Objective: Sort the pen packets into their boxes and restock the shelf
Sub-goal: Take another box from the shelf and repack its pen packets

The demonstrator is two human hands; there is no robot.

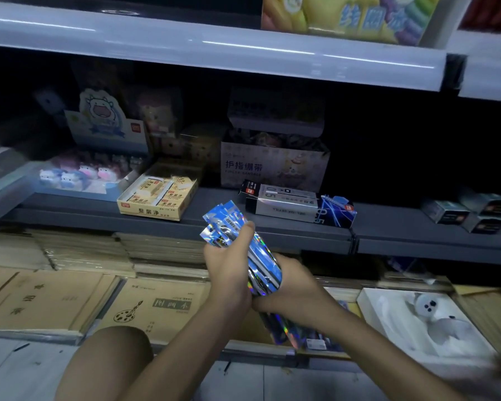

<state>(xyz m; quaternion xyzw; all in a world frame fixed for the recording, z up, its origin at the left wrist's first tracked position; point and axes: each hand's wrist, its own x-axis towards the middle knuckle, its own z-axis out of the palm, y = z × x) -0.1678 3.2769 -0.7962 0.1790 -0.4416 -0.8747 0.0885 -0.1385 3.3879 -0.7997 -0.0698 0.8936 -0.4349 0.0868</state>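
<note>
Pen packets (245, 250) — perhaps several — between both hands (261, 285)

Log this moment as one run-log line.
left hand: gripping pen packets | right hand: gripping same bundle lower | pen box: lying on grey shelf, open end flap | stage: packets not yet boxed

The pen packets (243, 250) are shiny blue and silver with a rainbow foil shimmer. The pen box (298, 205) on the grey shelf (388, 227) is white and black with a blue end streaked with white lines. The eraser box (156, 198) is cream with dark lettering. The notebooks (159, 308) below are brown, one printed with a black palette.
</note>
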